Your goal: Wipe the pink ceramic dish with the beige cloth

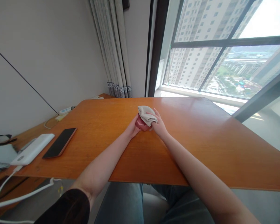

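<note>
Over the middle of the wooden table (pixel 102 124), both hands meet around a small reddish-pink object (pixel 142 125) whose kind I cannot make out. My left hand (pixel 133 126) is closed around its left side. A folded beige cloth (pixel 146 114) lies over the object's top and partly hides it. On the right, my right hand (pixel 159 123) grips the cloth with bent fingers and presses it against the object.
At the table's left lie a dark-screened phone (pixel 60 143) and a white power bank (pixel 34 148) with a white cable (pixel 25 196). A white power strip (pixel 66 110) sits farther back. Beyond the table are a curtain (pixel 114 46) and a large window (pixel 205 62).
</note>
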Available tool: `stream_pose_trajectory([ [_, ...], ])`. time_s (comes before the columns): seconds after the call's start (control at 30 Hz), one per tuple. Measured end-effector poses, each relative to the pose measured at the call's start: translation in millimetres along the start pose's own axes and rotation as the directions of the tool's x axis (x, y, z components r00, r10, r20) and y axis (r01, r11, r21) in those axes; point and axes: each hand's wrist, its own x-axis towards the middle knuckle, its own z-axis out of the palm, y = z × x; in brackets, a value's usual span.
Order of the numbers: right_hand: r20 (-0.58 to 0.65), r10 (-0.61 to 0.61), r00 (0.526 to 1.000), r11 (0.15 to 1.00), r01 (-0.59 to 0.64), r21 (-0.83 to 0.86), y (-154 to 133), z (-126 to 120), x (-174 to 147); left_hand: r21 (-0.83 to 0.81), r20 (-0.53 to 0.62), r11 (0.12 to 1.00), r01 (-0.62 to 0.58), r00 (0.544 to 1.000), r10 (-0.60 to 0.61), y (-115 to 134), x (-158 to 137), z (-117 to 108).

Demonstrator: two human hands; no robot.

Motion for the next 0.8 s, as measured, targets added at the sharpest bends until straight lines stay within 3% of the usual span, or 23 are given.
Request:
stream_pose_trajectory([
  [0.13,-0.087,-0.035,0.996,0.999,0.033,-0.019,-8,17,-16,-0.075,0.005,0.992,-0.103,0.995,0.104,4,0,-1],
  [0.27,-0.169,-0.087,0.982,0.996,0.083,-0.031,-12,12,-16,-0.024,0.091,1.0,0.01,0.996,-0.008,7,-5,3],
  [0.33,-0.146,-0.093,0.985,0.996,0.091,-0.018,-9,2,-9,0.033,0.094,0.998,0.054,0.994,-0.057,6,-8,5],
  [0.43,-0.052,-0.056,0.997,0.998,0.056,0.0,0,-8,2,0.093,0.003,0.993,0.071,0.997,-0.072,2,-7,7],
  [0.57,-0.036,0.0,0.999,1.0,-0.001,-0.021,4,2,-1,0.015,-0.076,0.999,-0.051,0.996,0.052,1,-2,7],
  [0.7,-0.078,-0.032,0.996,0.999,0.03,-0.02,-5,21,-16,-0.048,-0.03,0.981,-0.189,0.982,0.188,4,-3,8],
  [0.8,-0.134,-0.089,0.987,0.996,0.088,-0.014,-10,16,-17,-0.021,0.085,0.993,-0.118,0.989,0.119,7,-8,10],
])
